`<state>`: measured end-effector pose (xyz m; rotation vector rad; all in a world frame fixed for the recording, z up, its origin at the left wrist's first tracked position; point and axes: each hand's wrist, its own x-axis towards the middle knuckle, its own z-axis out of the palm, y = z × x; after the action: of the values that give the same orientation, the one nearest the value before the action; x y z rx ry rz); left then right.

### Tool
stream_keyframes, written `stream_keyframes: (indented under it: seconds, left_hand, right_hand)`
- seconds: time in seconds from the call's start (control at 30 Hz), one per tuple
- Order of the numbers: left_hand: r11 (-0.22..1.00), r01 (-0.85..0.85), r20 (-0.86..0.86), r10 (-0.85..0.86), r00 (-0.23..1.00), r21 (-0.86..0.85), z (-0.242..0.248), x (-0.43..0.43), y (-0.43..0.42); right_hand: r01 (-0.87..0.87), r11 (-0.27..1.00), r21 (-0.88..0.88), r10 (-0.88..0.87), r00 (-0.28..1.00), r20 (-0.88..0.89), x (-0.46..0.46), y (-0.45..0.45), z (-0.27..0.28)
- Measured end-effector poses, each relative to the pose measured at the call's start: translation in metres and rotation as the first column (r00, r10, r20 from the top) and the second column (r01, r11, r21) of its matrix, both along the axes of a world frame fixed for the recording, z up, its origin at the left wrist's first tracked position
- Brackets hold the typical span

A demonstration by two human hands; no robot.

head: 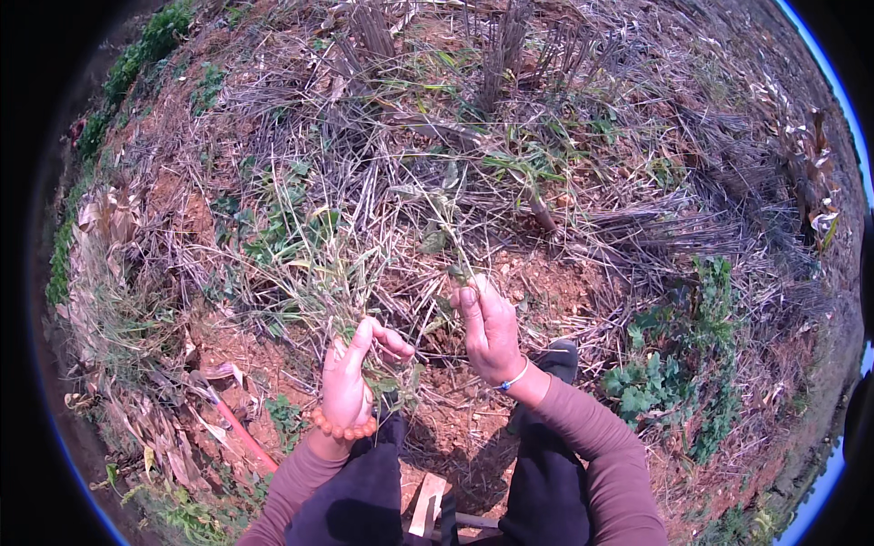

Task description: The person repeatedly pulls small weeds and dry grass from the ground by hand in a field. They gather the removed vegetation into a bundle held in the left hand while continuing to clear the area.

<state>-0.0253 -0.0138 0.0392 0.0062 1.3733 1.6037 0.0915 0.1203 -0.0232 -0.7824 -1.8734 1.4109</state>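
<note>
My left hand point(351, 382), with an orange bead bracelet at its wrist, is closed around a loose bunch of grass and weed stems point(334, 286). The bunch fans out up and to the left, and some leaves hang below the palm. To its right, my right hand point(490, 327) pinches a thin leafy weed stem point(454, 235) between thumb and fingers. That stem leans up and to the left over the dry straw. Between the two hands lies reddish soil with straw on it. Where the stems' lower ends are, I cannot tell.
A red-handled tool point(239, 430) lies at the left on the soil. Dry stalk stubble point(505, 61) stands ahead, with straw around it. Green leafy plants point(659, 379) grow at the right. Between my dark-trousered legs is a piece of wood point(428, 504). Dry corn husks point(109, 218) lie far left.
</note>
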Motion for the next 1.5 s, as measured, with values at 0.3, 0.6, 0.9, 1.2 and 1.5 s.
stream_keyframes:
  seconds: [0.3,0.6,0.9,1.2,1.5]
  left_hand:
    - [0.946,0.205,0.367,-0.103,0.925,-0.251,-0.058,0.005,-0.034]
    - [0.975,-0.079,0.486,-0.032,0.874,0.206,-0.055,-0.009,-0.04]
    - [0.932,-0.304,0.22,0.261,0.94,0.197,-0.015,-0.018,-0.008]
    - [0.753,-0.408,-0.181,0.562,0.807,0.516,0.013,-0.061,-0.028]
    - [0.713,-0.393,-0.56,0.7,0.443,0.581,0.082,-0.09,-0.082]
  right_hand:
    - [-0.312,0.941,0.133,0.336,0.909,-0.247,-0.003,-0.03,0.018]
    - [-0.41,0.891,0.197,0.439,0.888,-0.136,0.003,-0.044,0.008]
    - [-0.499,0.854,0.145,0.519,0.828,-0.21,0.005,-0.058,-0.011]
    - [-0.381,0.915,-0.134,0.399,0.903,0.157,0.052,-0.061,-0.041]
    - [0.145,0.871,-0.47,0.007,0.952,0.305,0.138,-0.031,-0.036]
